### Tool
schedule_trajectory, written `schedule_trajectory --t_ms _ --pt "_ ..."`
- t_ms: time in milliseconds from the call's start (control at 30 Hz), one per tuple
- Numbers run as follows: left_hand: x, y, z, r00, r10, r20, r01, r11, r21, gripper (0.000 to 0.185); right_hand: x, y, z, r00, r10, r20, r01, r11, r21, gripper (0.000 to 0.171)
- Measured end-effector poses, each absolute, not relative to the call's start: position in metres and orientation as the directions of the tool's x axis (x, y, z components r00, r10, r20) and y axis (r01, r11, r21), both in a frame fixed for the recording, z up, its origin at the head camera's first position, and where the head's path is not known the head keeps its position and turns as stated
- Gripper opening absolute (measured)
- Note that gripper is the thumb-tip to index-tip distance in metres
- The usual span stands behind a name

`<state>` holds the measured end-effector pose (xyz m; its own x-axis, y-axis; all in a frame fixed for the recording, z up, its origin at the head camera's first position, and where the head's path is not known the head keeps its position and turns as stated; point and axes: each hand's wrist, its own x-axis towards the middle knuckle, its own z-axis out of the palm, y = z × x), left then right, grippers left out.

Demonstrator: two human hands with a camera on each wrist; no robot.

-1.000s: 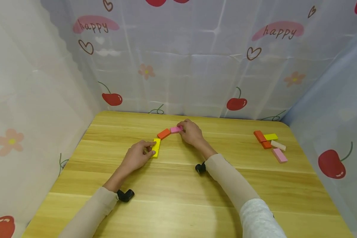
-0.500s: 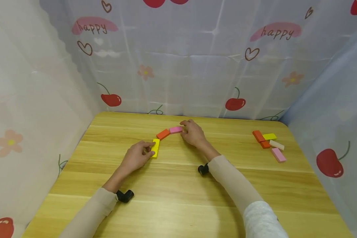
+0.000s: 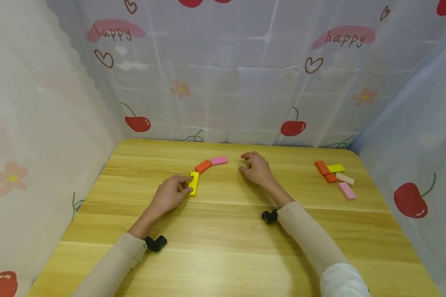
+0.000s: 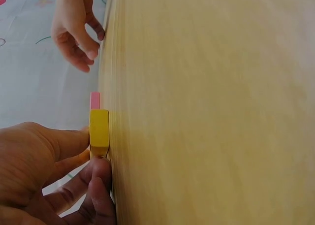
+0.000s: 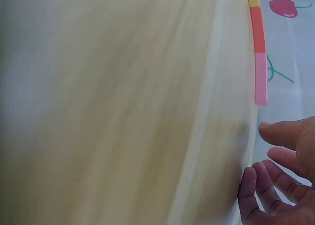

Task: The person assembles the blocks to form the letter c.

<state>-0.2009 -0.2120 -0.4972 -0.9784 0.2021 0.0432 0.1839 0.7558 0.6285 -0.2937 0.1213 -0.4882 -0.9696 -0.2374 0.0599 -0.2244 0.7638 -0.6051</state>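
On the wooden table (image 3: 215,243), a yellow block (image 3: 195,181), an orange block (image 3: 203,166) and a pink block (image 3: 219,161) form a curved row, end by end. My left hand (image 3: 171,193) holds the yellow block at its left side, thumb and fingers against it. In the left wrist view the thumb and a fingertip lie on either side of that yellow block (image 4: 99,132). My right hand (image 3: 257,168) hovers to the right of the pink block, fingers loosely bent and nothing between them. A gap separates its fingertips from the pink block (image 5: 261,80) in the right wrist view.
At the table's right lies a loose group: orange blocks (image 3: 322,167), a yellow block (image 3: 336,168), a cream block (image 3: 345,178) and a pink block (image 3: 347,191). A printed curtain (image 3: 230,95) stands behind the table's far edge and along both sides.
My right hand has let go of the pink block in the row and moved away to the right, its fingers spreading. The left hand stays at the yellow block.
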Motion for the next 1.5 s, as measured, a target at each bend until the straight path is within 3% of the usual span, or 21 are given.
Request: schedule_trajectory --t_ms 800,1000,1233,1500 --pt "-0.201 -0.213 -0.496 -0.979 0.200 0.042 0.181 0.751 0.635 0.045 -0.261 0.278 -0.480 -0.998 0.024 0.062 -0.022 0.763 -0.646 0.055" --pt "-0.201 -0.214 -0.498 -0.979 0.198 0.041 0.178 0.753 0.633 0.046 -0.254 0.308 -0.478 -0.989 0.101 0.108 0.014 0.792 -0.610 0.053" --pt "-0.201 -0.213 -0.497 -0.979 0.199 0.040 0.179 0.752 0.634 0.046 -0.247 0.344 -0.476 -0.968 0.230 0.103 0.140 0.831 -0.538 0.053" --pt "-0.200 -0.212 -0.497 -0.979 0.201 0.045 0.183 0.750 0.636 0.045 -0.242 0.359 -0.480 -0.966 0.246 0.075 0.174 0.840 -0.514 0.055"
